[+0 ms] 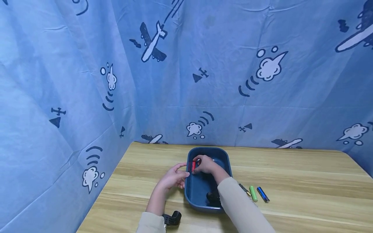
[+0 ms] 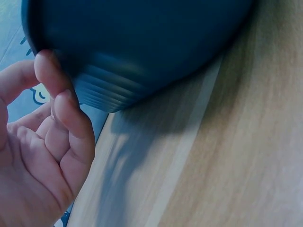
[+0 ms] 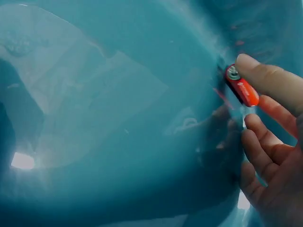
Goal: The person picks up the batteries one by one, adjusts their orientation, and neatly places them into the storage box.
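Observation:
A dark blue bin (image 1: 201, 191) stands on the table. Inside it, near the left wall, my right hand (image 1: 207, 164) pinches a red battery (image 3: 244, 86) between thumb and finger. One metal end of the battery faces the right wrist camera, and the other fingers hang loosely bent below it. My left hand (image 1: 174, 177) holds the bin's left side, with the thumb at the rim and bent fingers against the outer wall. To the right of the bin lie a green battery (image 1: 253, 193), a blue battery (image 1: 263, 194) and a dark battery with a gold-coloured end (image 1: 245, 190).
The wooden table (image 1: 306, 187) extends to both sides of the bin. A blue patterned curtain (image 1: 221, 84) hangs behind and to the left. A black wrist device (image 1: 173, 217) sits by the left sleeve. Another black device (image 1: 213, 196) shows over the bin beside the right sleeve.

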A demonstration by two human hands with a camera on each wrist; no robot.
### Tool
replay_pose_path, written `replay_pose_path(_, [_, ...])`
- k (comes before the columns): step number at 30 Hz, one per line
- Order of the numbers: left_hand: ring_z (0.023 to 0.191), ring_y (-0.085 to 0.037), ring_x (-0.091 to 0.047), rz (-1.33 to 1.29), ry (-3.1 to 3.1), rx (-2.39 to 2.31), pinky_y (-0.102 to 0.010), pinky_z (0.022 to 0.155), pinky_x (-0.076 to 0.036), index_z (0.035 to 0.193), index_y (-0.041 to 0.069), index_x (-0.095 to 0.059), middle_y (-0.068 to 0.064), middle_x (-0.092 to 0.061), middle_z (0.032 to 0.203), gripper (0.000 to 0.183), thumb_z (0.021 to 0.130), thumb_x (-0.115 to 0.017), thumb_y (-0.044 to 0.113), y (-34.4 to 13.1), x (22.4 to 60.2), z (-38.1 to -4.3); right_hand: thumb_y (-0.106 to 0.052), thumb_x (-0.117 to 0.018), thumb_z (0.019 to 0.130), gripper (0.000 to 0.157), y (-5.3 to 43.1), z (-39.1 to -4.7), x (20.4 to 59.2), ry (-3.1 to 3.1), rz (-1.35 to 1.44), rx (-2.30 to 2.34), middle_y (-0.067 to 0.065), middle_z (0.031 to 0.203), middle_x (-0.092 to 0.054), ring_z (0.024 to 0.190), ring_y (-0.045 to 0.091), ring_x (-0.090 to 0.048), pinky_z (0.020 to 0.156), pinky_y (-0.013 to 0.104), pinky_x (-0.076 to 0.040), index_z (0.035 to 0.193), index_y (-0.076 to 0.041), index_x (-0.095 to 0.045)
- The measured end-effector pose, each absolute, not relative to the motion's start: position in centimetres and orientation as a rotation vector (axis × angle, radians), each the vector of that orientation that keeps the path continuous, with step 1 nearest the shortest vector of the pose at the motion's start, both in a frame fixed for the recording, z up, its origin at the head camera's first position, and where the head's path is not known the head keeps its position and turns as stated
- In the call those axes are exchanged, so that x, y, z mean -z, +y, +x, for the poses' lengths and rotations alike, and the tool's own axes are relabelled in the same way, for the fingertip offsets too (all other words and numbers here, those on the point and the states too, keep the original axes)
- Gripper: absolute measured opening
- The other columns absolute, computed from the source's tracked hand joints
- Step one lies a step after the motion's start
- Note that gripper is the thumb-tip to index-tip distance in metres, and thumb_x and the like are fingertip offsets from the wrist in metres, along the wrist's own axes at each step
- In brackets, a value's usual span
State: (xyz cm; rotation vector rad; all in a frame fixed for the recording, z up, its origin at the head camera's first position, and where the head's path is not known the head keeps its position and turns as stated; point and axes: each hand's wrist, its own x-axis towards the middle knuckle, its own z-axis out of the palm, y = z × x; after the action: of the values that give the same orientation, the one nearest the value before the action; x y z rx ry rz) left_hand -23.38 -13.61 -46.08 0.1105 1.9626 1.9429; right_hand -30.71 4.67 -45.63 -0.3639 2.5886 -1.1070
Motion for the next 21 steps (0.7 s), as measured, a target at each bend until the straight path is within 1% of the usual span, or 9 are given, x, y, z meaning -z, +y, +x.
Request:
replay_pose_path(4, [0.046, -0.010, -0.053, 0.105, 1.968, -1.939, -0.022, 0.047, -0.047, 0.138, 0.007, -0.039, -0.003, -0.059, 0.067, 0.056, 0.088, -0.061, 0.013, -13.5, 46.1, -23.3, -0.016, -0.081, 0.070, 0.051, 5.3, -30.9, 44.5, 2.579, -0.421, 1.112, 0.006, 0.086, -0.056, 0.077, 0.020, -0.051, 0.069, 0.032, -0.044, 0.115, -0.005, -0.061])
replay_pose_path(9, [0.045, -0.010, -0.052, 0.101, 1.970, -1.946, -0.022, 0.047, -0.046, 0.139, 0.006, -0.038, -0.002, -0.058, 0.065, 0.056, 0.088, -0.060, 0.012, -13.5, 46.1, -23.3, -0.010, -0.075, 0.077, 0.043, 6.9, -31.3, 41.5, 2.547, -0.506, 1.192, 0.004, 0.080, -0.055, 0.073, 0.018, -0.051, 0.064, 0.028, -0.043, 0.116, 0.000, -0.060])
replay_pose_path(14, [0.044, -0.009, -0.052, 0.106, 1.951, -1.964, -0.022, 0.046, -0.046, 0.139, 0.006, -0.037, -0.001, -0.058, 0.065, 0.058, 0.086, -0.061, 0.011, -13.2, 46.1, -23.3, -0.012, -0.071, 0.081, 0.038, 10.1, -31.4, 38.5, 2.573, -0.583, 1.259, 0.005, 0.080, -0.058, 0.075, 0.018, -0.052, 0.069, 0.030, -0.045, 0.115, 0.001, -0.061])
replay_pose_path(18, [0.044, -0.009, -0.051, 0.092, 1.956, -1.964, -0.021, 0.046, -0.046, 0.139, 0.007, -0.037, -0.002, -0.058, 0.065, 0.057, 0.087, -0.060, 0.008, -13.2, 46.1, -23.2, -0.016, -0.068, 0.084, 0.035, 12.6, -31.0, 37.1, 2.608, -0.606, 1.280, 0.007, 0.086, -0.060, 0.080, 0.020, -0.054, 0.074, 0.034, -0.047, 0.115, 0.001, -0.061])
replay_pose_path(21, [0.044, -0.010, -0.051, 0.093, 1.966, -1.958, -0.021, 0.046, -0.046, 0.140, 0.007, -0.036, -0.002, -0.057, 0.065, 0.057, 0.088, -0.060, 0.009, -13.2, 45.9, -22.9, -0.018, -0.066, 0.086, 0.034, 14.4, -30.6, 36.6, 2.621, -0.595, 1.285, 0.007, 0.091, -0.061, 0.084, 0.021, -0.055, 0.075, 0.034, -0.047, 0.115, -0.001, -0.061])
